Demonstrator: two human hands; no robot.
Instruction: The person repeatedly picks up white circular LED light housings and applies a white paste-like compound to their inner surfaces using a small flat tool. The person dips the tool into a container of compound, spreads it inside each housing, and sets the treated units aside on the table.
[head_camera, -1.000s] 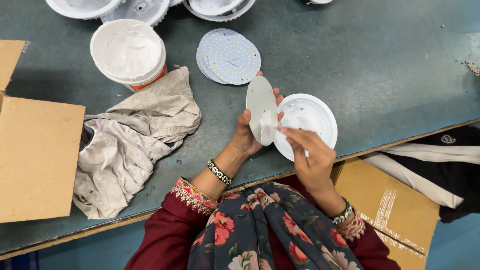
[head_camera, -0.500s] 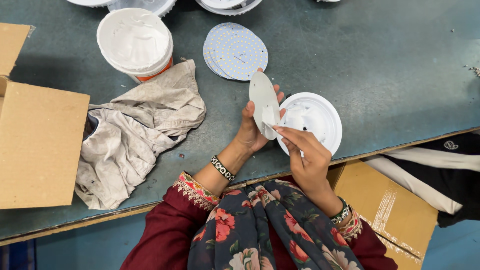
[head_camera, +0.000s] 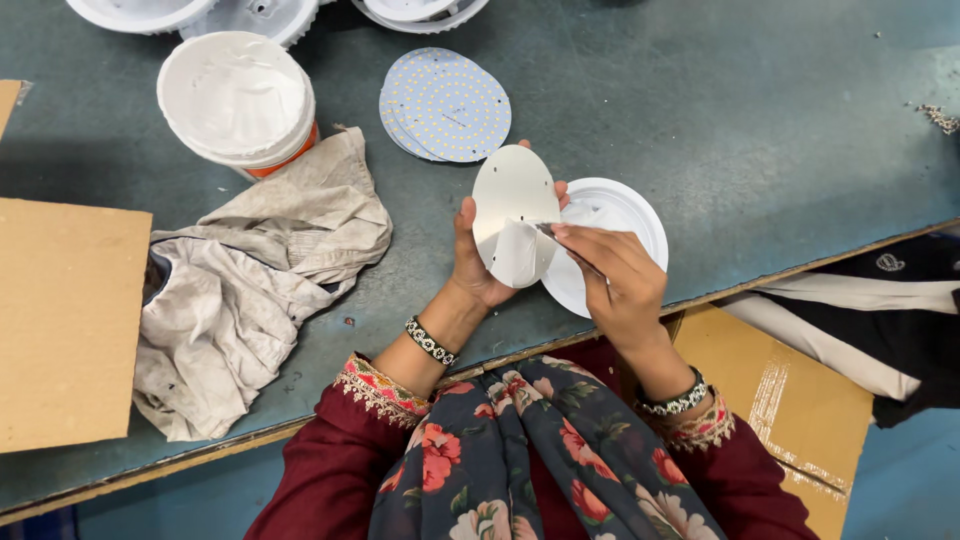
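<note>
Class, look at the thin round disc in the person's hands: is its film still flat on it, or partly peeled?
Partly peeled. A flap of film curls off the disc, pinched by the right hand.

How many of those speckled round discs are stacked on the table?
2 at least: the speckled discs lie overlapped beyond the left hand, one edge peeking from under the top one. More may hide beneath.

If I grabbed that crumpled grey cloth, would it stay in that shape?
Probably not. The grey cloth lies in soft folds and wrinkles, so it would likely flop and hang. It looks thin, so probably light. It shouldn't roll or break.
</note>
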